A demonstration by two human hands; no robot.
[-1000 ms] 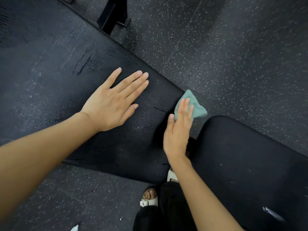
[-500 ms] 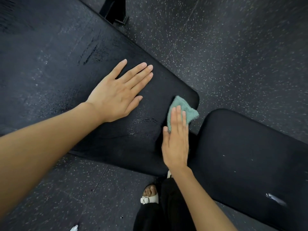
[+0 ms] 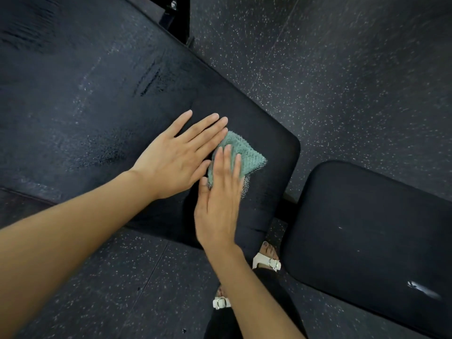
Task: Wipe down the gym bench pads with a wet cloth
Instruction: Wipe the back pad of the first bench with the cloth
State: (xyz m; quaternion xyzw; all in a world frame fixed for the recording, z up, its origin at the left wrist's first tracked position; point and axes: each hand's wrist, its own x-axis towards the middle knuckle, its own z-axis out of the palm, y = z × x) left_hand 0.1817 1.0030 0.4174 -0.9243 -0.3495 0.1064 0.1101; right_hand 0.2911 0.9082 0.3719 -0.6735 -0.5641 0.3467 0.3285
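Head view: a teal knitted cloth [image 3: 241,152] lies folded on the long black back pad [image 3: 97,106], near that pad's rounded end. The right hand [image 3: 220,199] lies flat on the cloth with straight fingers close together, covering its near-left part; the far corner and right edge of the cloth stick out beyond the fingertips. The left hand [image 3: 176,162] rests palm down on the pad just beside it, fingers straight and slightly spread, with the outer fingers touching the cloth's left edge. Neither hand curls around anything.

The pad surface to the left of the hands glistens in dull streaks and patches. A narrow gap [image 3: 288,204] separates this pad from the seat pad [image 3: 367,228] at the right, which carries a pale scuff [image 3: 424,288] near its lower right end. A black frame leg [image 3: 176,18] stands beyond the pad's far edge. Dark speckled rubber flooring [image 3: 342,81] surrounds everything. Below the forearms, 2 feet in white sandals [image 3: 267,261] and black trousers [image 3: 269,285] stand between the pads.
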